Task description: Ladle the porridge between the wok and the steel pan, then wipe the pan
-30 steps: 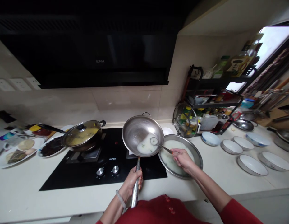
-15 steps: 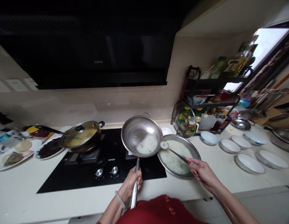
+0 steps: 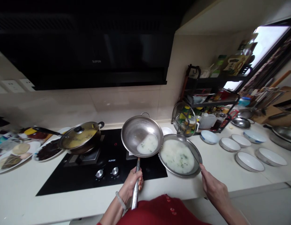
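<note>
My left hand (image 3: 134,180) is wrapped around the metal handle of a steel wok (image 3: 133,132), which sits over the right burner. Thin white soup with green flecks pools in the wok's lower right. Beside it, a wide metal basin (image 3: 196,170) of similar white soup appears tipped to the left, its right inner side bare. My right hand (image 3: 214,184) grips the basin's right rim, thumb on top; its other fingers are mostly hidden. A long-handled ladle (image 3: 182,137) lies inside the basin, bowl at the back edge, its handle reaching toward my thumb.
A lidded pan (image 3: 79,137) stands on the left burner of the black cooktop (image 3: 89,176). Plates of food (image 3: 27,155) lie further left. Several bowls (image 3: 250,161) are on the right counter. A glass lid (image 3: 184,120) leans against the spice rack (image 3: 216,103).
My right hand has moved from holding the ladle over the basin to the basin's right rim. The ladle now lies in the basin, and the soup there has shifted left.
</note>
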